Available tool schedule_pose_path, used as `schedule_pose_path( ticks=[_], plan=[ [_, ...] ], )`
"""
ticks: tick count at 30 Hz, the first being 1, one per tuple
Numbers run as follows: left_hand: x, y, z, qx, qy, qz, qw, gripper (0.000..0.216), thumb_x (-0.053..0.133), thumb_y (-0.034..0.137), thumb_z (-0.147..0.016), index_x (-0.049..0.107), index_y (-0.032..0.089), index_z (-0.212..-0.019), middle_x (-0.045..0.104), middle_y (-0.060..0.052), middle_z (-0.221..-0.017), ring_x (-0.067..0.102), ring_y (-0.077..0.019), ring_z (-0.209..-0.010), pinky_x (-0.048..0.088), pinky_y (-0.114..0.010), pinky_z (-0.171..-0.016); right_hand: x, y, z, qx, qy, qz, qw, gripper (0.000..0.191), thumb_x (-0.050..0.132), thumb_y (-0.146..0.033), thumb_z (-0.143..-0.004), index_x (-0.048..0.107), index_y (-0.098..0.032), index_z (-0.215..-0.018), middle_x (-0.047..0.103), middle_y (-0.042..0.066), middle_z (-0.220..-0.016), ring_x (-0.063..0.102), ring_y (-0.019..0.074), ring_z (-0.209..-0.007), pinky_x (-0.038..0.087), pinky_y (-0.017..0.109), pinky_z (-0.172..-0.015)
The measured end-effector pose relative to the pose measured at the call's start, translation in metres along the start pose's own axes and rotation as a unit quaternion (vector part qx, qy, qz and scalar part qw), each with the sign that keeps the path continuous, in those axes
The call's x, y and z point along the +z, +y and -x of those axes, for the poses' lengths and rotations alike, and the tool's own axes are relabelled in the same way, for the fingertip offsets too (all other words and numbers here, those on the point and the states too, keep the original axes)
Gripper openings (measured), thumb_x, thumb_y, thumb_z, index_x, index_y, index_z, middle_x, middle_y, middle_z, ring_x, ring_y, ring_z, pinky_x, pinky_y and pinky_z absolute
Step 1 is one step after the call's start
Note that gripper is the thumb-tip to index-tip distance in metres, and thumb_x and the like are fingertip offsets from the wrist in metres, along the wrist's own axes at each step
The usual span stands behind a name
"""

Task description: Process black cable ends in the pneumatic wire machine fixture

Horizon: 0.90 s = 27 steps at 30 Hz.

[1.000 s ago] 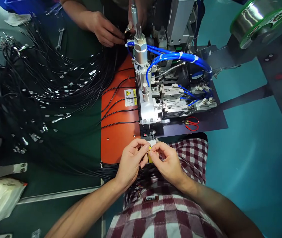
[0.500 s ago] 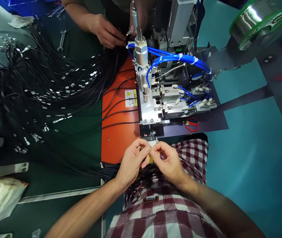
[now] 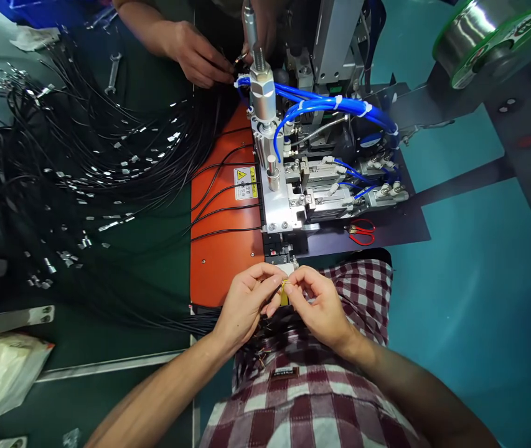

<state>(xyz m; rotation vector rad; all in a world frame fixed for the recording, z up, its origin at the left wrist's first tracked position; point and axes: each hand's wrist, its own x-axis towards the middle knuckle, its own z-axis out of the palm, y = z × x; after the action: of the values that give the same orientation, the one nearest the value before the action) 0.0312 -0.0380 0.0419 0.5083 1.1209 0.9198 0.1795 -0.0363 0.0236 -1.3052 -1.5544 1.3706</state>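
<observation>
My left hand (image 3: 246, 305) and my right hand (image 3: 319, 305) meet just in front of the machine (image 3: 288, 186), fingers pinched together on a small yellow part (image 3: 284, 292) and thin wire ends. Black cables (image 3: 209, 320) run from under my left hand off to the left. Both hands hover over the edge of the orange plate (image 3: 221, 255), close to my checked shirt.
A big spread of black cables with metal terminals (image 3: 73, 168) covers the green table at left. Another person's hands (image 3: 195, 53) work at the far side of the machine. Red snips (image 3: 361, 232) lie on the dark base. A solder-like spool (image 3: 489, 34) stands at top right.
My hands stay in the same place, fingers shifting slightly on the yellow part. The other person's hands have barely moved.
</observation>
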Motion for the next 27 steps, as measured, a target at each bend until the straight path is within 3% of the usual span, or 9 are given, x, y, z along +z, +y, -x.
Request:
schedule_pose_path(
  ticks=[11, 19, 24, 27],
  plan=[
    [-0.004, -0.004, -0.001, 0.002, 0.011, -0.010, 1.000, 0.021, 0.075, 0.031, -0.074, 0.064, 0.013, -0.079, 0.047, 0.005, -0.048, 0.037, -0.0036, -0.043, 0.020, -0.018, -0.045, 0.000, 0.004, -0.002, 0.021, 0.005, -0.034, 0.999, 0.014, 0.056, -0.027, -0.089, 0.058, -0.018, -0.078, 0.058, 0.001, -0.072, 0.050, 0.0118, -0.062, 0.042, 0.024, -0.059],
    [-0.001, -0.006, -0.002, 0.000, 0.038, -0.007, 0.999, 0.024, 0.076, 0.032, -0.073, 0.062, 0.013, -0.080, 0.044, 0.007, -0.048, 0.032, -0.0029, -0.043, 0.020, -0.017, -0.044, -0.016, -0.001, -0.010, 0.021, 0.007, -0.016, 1.000, 0.010, 0.060, -0.026, -0.085, 0.064, -0.018, -0.082, 0.062, 0.002, -0.073, 0.053, 0.0123, -0.061, 0.042, 0.024, -0.056],
    [-0.004, -0.010, -0.002, -0.004, 0.029, -0.043, 0.999, 0.025, 0.073, 0.035, -0.076, 0.062, 0.014, -0.082, 0.042, 0.007, -0.048, 0.031, -0.0034, -0.044, 0.019, -0.017, -0.044, -0.022, -0.005, -0.021, 0.091, -0.070, -0.092, 0.989, 0.019, 0.059, -0.032, -0.084, 0.060, -0.017, -0.073, 0.055, -0.002, -0.063, 0.047, 0.0102, -0.054, 0.039, 0.023, -0.051],
    [-0.005, -0.010, 0.000, -0.002, 0.021, -0.076, 0.997, 0.025, 0.072, 0.036, -0.078, 0.062, 0.014, -0.083, 0.042, 0.007, -0.049, 0.031, -0.0033, -0.045, 0.019, -0.017, -0.044, -0.028, -0.007, -0.026, 0.078, -0.111, -0.059, 0.989, 0.017, 0.057, -0.029, -0.085, 0.058, -0.017, -0.073, 0.054, -0.002, -0.064, 0.046, 0.0100, -0.054, 0.038, 0.023, -0.051]
  ],
)
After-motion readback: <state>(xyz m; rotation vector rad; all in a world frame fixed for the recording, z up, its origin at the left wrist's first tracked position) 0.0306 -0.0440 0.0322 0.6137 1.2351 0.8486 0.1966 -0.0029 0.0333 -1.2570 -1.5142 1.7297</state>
